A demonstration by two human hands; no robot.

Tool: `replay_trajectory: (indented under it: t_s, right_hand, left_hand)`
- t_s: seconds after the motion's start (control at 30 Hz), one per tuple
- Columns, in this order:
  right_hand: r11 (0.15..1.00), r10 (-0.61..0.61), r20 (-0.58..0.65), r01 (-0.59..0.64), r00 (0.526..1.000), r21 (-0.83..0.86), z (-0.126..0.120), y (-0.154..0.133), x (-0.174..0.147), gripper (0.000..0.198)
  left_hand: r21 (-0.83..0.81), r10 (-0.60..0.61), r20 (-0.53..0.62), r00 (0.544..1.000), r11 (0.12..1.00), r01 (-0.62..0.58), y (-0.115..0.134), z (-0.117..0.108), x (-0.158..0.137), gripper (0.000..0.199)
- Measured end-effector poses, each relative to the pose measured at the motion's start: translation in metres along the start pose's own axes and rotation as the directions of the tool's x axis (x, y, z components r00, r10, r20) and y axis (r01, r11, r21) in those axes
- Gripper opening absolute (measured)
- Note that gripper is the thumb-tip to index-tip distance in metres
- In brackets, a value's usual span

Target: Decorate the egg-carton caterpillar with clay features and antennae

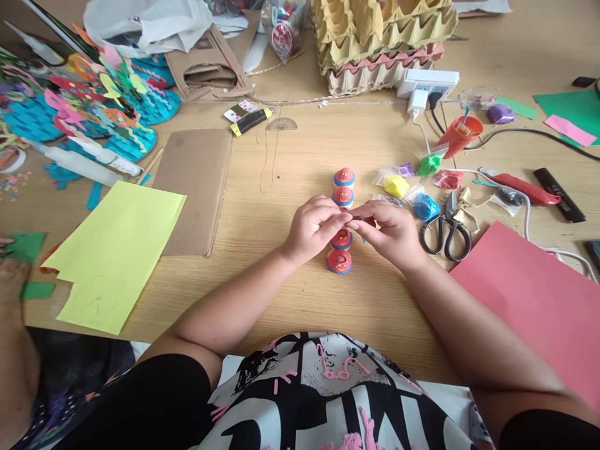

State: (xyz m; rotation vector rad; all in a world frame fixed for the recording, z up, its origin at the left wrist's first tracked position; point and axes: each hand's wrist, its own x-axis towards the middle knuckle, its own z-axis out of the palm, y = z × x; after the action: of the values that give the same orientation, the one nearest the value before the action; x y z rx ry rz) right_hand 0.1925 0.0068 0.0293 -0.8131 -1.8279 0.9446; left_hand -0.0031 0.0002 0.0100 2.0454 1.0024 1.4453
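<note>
A row of several small red domes with blue rims and yellow clay faces runs up the middle of the table. The nearest dome (339,262) and the one behind it also carry black curved marks. My left hand (310,230) and my right hand (392,232) meet above the middle of the row, hiding part of it. Thumb and fingertips are pinched together on each. A dark bit shows by my right fingertips, and a small blue tip pokes out below them; what either hand holds is too small to make out. The farthest dome (344,177) is uncovered.
Right of my hands lie black-handled scissors (449,228), bagged clay such as a yellow lump (396,185), an orange cup (462,136) and red paper (534,306). Cardboard (194,187) and yellow paper (122,250) lie left. Another person's hand (10,275) is at far left. Egg trays (379,44) stand behind.
</note>
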Motion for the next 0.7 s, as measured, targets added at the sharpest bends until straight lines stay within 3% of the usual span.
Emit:
replay_trajectory:
  t_s: [0.27,0.5,0.7]
  right_hand:
    - [0.978,0.129,-0.065,-0.116,0.989,0.171,0.0053,-0.0058,0.0009,0.042]
    - [0.946,0.237,-0.105,-0.204,0.966,0.254,0.0049,-0.0021,0.0028,0.050]
    - [0.957,0.191,-0.046,-0.175,0.981,0.230,-0.0003,0.0023,0.0026,0.055]
  left_hand:
    - [-0.056,-0.083,0.038,0.996,0.995,0.085,0.0028,-0.0007,-0.0017,0.066]
    - [0.010,-0.045,-0.028,0.999,0.999,0.045,0.0009,0.0005,-0.0032,0.031]
    - [0.036,0.033,-0.068,0.997,0.999,-0.030,0.0011,-0.0005,-0.0006,0.014]
